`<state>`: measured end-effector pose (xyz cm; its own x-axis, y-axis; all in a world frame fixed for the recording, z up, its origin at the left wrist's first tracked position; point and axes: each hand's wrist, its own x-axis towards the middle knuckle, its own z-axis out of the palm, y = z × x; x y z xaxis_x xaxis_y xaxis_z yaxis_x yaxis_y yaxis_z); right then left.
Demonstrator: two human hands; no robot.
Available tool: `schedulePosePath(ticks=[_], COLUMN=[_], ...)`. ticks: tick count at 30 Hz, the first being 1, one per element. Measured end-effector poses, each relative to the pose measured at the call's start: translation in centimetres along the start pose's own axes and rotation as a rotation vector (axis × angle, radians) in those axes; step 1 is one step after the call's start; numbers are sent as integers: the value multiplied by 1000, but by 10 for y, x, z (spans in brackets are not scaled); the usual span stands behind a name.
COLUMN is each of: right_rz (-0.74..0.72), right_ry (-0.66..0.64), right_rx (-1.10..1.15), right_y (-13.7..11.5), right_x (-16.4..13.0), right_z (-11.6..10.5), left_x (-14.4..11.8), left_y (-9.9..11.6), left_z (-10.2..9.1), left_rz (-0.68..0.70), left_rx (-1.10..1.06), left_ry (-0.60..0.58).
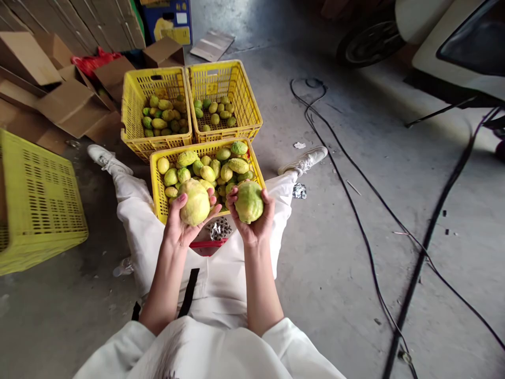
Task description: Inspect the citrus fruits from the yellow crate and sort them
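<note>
Remotely I have my left hand's (179,229) fingers curled round a yellow fruit (194,202), my right hand's (257,230) round a green fruit (249,202), by the front crate's (155,184) near edge, the blue box's (153,16) label (181,18) unreadable.

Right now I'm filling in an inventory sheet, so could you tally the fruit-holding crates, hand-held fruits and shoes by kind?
Fruit-holding crates: 3
Hand-held fruits: 2
Shoes: 2
Total: 7
</note>
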<state>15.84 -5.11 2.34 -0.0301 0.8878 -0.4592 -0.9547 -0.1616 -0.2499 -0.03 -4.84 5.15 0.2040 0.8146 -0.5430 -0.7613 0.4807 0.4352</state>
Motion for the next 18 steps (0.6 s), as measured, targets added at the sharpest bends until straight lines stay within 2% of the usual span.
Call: schedulePosePath(ticks=[2,6,11,14,18], right_rz=[4,-43,-112,-119,-85], right_ry=[2,23,68,127,62], right_rx=[-20,-118,-280,-276,-232], right_y=[-1,0,2,3,3], right_x=[1,2,2,2,-1], right_z=[-1,1,4,5,10], left_x=[1,3,5,4,3], left_y=[-1,0,3,5,5], left_z=[1,4,7,7,3], left_rz=[26,93,4,-46,-82], left_rx=[-29,-65,-14,-11,-20], left_ry=[-14,92,72,61,60])
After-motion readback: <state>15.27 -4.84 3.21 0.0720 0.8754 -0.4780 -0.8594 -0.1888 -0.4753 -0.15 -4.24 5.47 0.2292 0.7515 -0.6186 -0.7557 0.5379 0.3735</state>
